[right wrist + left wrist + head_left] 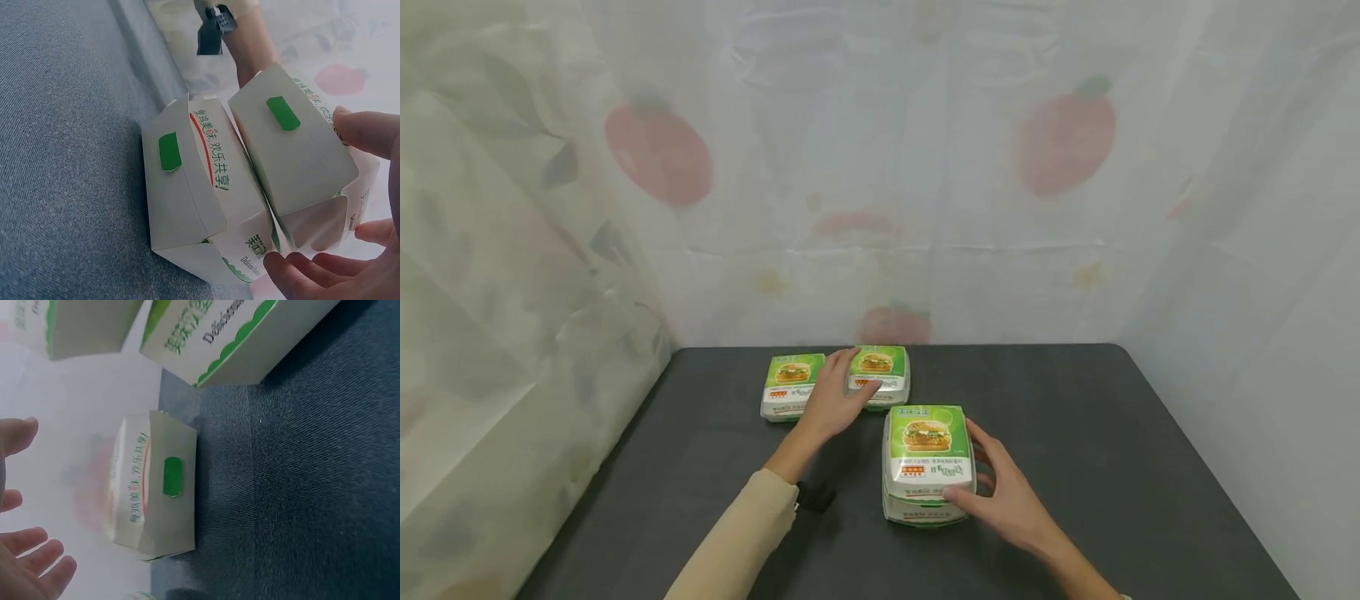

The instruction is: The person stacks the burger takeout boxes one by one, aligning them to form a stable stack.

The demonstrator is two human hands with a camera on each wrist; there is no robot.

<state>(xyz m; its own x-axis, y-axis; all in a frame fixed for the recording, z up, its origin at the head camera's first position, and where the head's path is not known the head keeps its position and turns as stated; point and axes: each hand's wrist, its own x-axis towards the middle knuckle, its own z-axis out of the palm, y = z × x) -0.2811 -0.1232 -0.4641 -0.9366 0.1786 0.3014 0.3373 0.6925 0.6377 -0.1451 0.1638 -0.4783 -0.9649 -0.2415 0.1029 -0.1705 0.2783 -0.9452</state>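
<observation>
Two burger boxes with green and white lids are stacked near the table's middle. My right hand (1011, 500) grips the upper burger box (927, 450) at its right side, thumb at the near corner. In the right wrist view a narrow gap shows between it and the lower burger box (194, 187). My left hand (837, 396) reaches over the far boxes with its fingers spread. Its fingertips are nearest the back right burger box (880, 375); in the left wrist view they stand apart from that box (162, 487). The back left burger box (786, 387) is partly hidden by this hand.
The dark table (1075, 417) has its far edge behind the two back boxes. A pale curtain (880, 167) with fruit prints hangs behind it, and more sheeting hangs along both sides. A black device (816, 497) is worn at the left wrist.
</observation>
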